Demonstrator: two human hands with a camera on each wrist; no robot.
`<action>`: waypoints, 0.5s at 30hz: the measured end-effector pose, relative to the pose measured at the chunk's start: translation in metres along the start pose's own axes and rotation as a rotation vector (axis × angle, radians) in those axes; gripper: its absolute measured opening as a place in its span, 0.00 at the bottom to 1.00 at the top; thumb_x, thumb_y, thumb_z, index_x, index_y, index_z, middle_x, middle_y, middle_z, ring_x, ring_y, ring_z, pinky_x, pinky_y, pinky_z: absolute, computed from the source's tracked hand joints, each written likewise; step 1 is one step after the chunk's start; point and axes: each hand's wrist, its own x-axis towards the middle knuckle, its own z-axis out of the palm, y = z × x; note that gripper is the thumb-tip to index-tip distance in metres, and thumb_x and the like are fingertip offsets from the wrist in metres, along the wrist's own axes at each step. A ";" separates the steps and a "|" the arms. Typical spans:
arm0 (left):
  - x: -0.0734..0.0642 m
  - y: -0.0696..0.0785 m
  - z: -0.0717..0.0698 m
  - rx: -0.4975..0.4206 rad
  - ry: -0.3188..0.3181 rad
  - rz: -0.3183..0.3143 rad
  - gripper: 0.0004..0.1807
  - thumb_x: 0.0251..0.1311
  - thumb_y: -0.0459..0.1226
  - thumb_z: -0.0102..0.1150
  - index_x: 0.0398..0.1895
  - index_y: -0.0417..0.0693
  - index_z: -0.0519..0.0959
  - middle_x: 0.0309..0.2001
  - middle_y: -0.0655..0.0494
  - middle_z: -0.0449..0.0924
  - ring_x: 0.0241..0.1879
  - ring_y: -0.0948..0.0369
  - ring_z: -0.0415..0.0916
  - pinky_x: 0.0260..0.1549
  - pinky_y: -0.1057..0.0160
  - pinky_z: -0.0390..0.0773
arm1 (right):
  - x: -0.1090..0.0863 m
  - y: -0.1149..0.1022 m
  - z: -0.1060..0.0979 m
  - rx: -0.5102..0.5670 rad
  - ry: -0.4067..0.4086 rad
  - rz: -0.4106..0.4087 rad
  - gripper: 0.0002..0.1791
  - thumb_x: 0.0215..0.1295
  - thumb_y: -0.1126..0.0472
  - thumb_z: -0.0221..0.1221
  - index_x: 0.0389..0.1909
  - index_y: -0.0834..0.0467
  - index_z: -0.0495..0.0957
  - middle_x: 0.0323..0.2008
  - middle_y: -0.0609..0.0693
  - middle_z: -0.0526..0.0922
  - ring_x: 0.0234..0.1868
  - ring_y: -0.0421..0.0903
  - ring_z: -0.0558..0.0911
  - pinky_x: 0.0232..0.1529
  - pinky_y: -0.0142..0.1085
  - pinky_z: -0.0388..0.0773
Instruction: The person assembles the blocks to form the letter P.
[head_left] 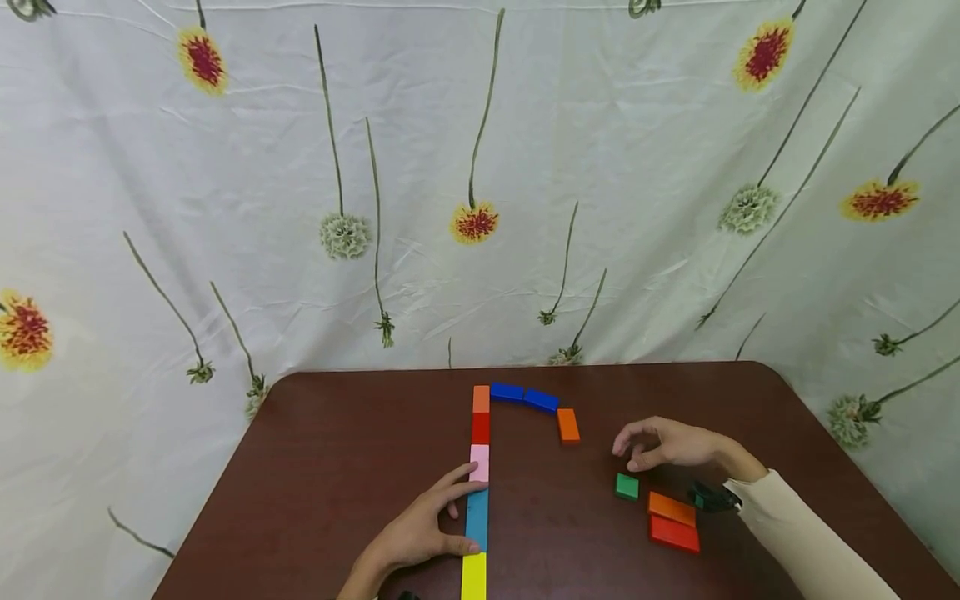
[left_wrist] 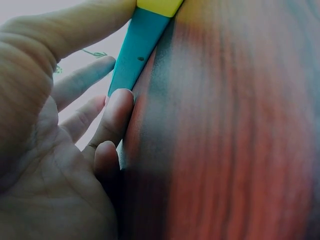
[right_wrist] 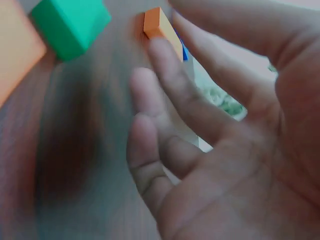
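A straight row of flat blocks runs toward the back: a yellow block (head_left: 474,577) nearest, then a blue block (head_left: 477,521), a pink block (head_left: 480,463), a red block (head_left: 481,428) and an orange block (head_left: 481,398). My left hand (head_left: 423,525) rests along it from the left. Its thumb touches the blue block near the yellow end, while the fingertips lie by the pink one; the left wrist view shows them spread against the blue block (left_wrist: 137,50). My right hand (head_left: 675,443) hovers, loosely bent and holding nothing, just beyond a green block (head_left: 627,487).
Two dark blue blocks (head_left: 542,401) and an orange block (head_left: 568,426) curve off the row's far end to the right. Beside my right wrist lie another orange block (head_left: 672,508) and a red block (head_left: 674,534). A flowered cloth (head_left: 420,292) hangs behind the table (head_left: 337,442).
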 end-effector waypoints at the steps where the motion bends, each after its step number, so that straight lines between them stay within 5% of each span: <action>1: 0.000 0.000 0.000 -0.003 -0.002 -0.001 0.39 0.53 0.45 0.76 0.70 0.59 0.72 0.78 0.53 0.53 0.45 0.62 0.67 0.41 0.67 0.68 | -0.005 0.001 0.000 0.019 -0.037 -0.013 0.16 0.71 0.64 0.59 0.55 0.70 0.75 0.46 0.67 0.79 0.38 0.38 0.79 0.43 0.32 0.78; 8: 0.000 0.000 0.000 -0.005 -0.005 0.004 0.40 0.53 0.45 0.76 0.70 0.57 0.72 0.79 0.52 0.52 0.44 0.63 0.67 0.40 0.67 0.67 | -0.037 0.011 0.003 0.170 -0.197 -0.055 0.14 0.73 0.71 0.52 0.55 0.74 0.72 0.60 0.72 0.71 0.48 0.43 0.77 0.50 0.32 0.76; 15: 0.001 0.000 0.000 -0.010 -0.006 0.002 0.39 0.53 0.45 0.76 0.70 0.56 0.72 0.79 0.50 0.52 0.44 0.62 0.66 0.40 0.67 0.67 | -0.051 0.012 0.011 0.167 -0.236 -0.017 0.16 0.73 0.69 0.53 0.59 0.69 0.72 0.68 0.72 0.63 0.56 0.45 0.73 0.54 0.33 0.71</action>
